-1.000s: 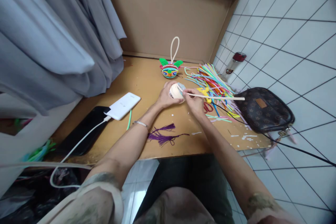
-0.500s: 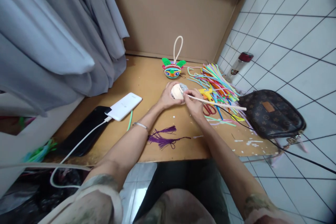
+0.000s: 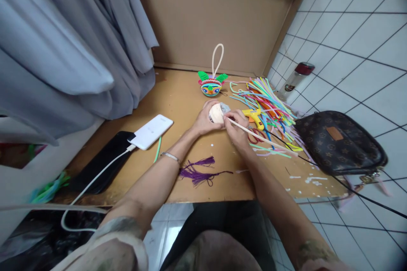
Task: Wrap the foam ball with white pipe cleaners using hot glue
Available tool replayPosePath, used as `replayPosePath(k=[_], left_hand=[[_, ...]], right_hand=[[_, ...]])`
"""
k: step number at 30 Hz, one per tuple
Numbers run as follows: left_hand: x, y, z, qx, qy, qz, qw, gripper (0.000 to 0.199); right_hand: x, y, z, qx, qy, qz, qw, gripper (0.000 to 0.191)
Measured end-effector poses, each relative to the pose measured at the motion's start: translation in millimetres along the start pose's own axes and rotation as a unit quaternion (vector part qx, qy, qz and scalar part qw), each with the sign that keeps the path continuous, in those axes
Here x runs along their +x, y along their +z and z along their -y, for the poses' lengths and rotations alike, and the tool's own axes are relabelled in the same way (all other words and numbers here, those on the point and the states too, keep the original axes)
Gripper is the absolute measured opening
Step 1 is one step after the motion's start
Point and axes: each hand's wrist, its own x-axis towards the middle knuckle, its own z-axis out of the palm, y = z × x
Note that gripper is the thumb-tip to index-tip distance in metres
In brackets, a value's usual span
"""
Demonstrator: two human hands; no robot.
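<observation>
Now hands (image 3: 205, 121) at ball (image 3: 216, 113); white device (image 3: 152, 132) illegibly marked.

Hands, centre of frame: 2 by my count, one left hand (image 3: 204, 119) and one right hand (image 3: 235, 129). Round cream piece (image 3: 216, 113), centre: 1. Long cream strip (image 3: 263, 137), right of centre: 1. Green-eared ornament (image 3: 211, 88), upper centre: 1. Yellow glue gun (image 3: 254, 117), right of centre: 1. Red-handled scissors (image 3: 256, 136), just below it in frame: 1 pair. Coloured strips (image 3: 270, 99), right of centre: many, overlapping, exact number not readable from where I stand. Lone green strip (image 3: 157, 149), left of centre: 1. Purple tassels (image 3: 194, 174), lower centre: 2. White power bank (image 3: 154, 131), left: 1. Black slab (image 3: 104, 161), lower left: 1. Bracelet (image 3: 171, 156), lower left of centre: 1. Red-lidded bottle (image 3: 294, 81), upper right: 1. Brown bag (image 3: 346, 148), right: 1.
</observation>
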Motion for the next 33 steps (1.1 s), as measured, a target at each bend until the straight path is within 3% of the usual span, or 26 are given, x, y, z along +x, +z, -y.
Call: replayPosePath(k=[11, 20, 28, 33], left_hand=[[0, -3.7, -2, -0.046, 0.0, 0.004, 0.999, 0.077], [-2, -10.2, -18, -0.071, -0.061, 0.073, 0.993, 0.074], [0, -17.8, -16, -0.117, -0.106, 0.137, 0.978, 0.082], [3, -17.7, -9, -0.08, -0.085, 0.133, 0.984, 0.081]], right_hand=[[0, -1, -2, -0.015, -0.055, 0.008, 0.998, 0.011], [-2, -8, 2, -0.029, -0.055, 0.006, 0.998, 0.009], [-2, -7, 5, -0.026, -0.069, 0.002, 0.997, 0.008], [-1, -5, 4, -0.036, -0.064, -0.006, 0.997, 0.009]])
